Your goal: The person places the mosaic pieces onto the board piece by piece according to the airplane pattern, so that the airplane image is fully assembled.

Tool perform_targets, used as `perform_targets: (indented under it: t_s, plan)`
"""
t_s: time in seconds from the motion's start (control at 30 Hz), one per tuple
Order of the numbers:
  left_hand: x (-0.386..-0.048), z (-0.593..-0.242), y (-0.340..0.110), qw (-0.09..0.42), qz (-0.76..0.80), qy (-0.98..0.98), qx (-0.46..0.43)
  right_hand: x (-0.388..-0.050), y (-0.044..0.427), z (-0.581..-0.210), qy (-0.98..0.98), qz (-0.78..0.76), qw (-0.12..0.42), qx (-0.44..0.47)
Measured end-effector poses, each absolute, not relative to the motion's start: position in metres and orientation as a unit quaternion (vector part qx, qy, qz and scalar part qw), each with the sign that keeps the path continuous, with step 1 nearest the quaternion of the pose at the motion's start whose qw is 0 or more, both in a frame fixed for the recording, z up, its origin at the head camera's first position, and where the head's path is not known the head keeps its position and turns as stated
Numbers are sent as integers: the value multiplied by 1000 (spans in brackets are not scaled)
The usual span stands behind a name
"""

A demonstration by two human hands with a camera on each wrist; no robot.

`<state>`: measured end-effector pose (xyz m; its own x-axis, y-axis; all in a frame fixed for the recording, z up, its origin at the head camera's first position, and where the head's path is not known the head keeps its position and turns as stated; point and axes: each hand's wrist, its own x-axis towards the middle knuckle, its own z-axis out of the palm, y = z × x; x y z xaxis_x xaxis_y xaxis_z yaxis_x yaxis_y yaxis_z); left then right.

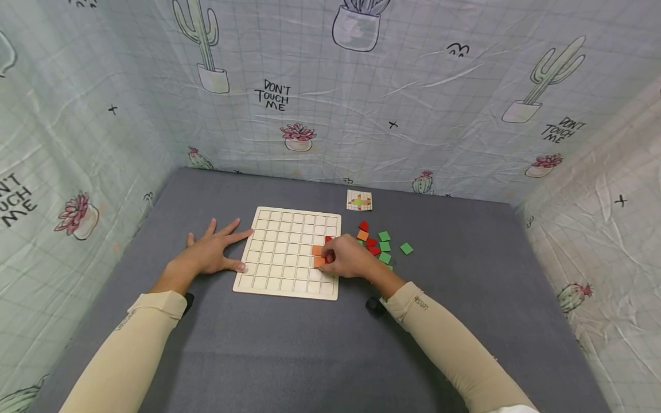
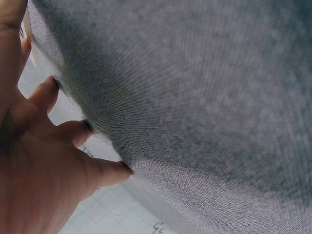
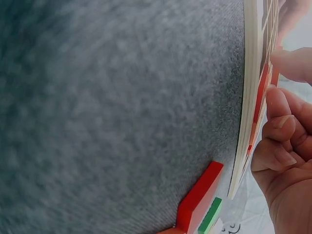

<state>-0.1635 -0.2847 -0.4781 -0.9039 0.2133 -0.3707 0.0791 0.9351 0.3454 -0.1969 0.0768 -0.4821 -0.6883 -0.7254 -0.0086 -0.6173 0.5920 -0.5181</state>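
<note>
A pale wooden grid board (image 1: 279, 252) lies on the grey table. My left hand (image 1: 206, 255) is spread beside its left edge, with the thumb and one finger touching the edge. In the left wrist view, the fingertips (image 2: 119, 171) of that hand rest on the cloth. Over the board's right side, my right hand (image 1: 351, 258) pinches an orange square tile (image 1: 318, 262) between thumb and finger. Another orange tile (image 1: 317, 250) lies just above it. Red tiles (image 1: 328, 239) show by the fingers, partly hidden. The right wrist view shows a red tile (image 3: 261, 95) below the fingertips.
Right of the board lie several loose red, orange and green tiles (image 1: 384, 246), with one green tile (image 1: 406, 248) farther out. A small pattern card (image 1: 359, 200) is behind them. Printed cloth walls (image 1: 330, 97) enclose the grey table (image 1: 465, 275) at the back and sides.
</note>
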Motion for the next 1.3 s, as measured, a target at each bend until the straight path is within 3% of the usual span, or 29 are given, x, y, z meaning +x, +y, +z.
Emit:
perform_targets:
  t_s: [1.3]
  plan:
    - [-166, -476, -285, 214, 162, 961, 72, -197, 67, -474, 898, -217, 130, -361]
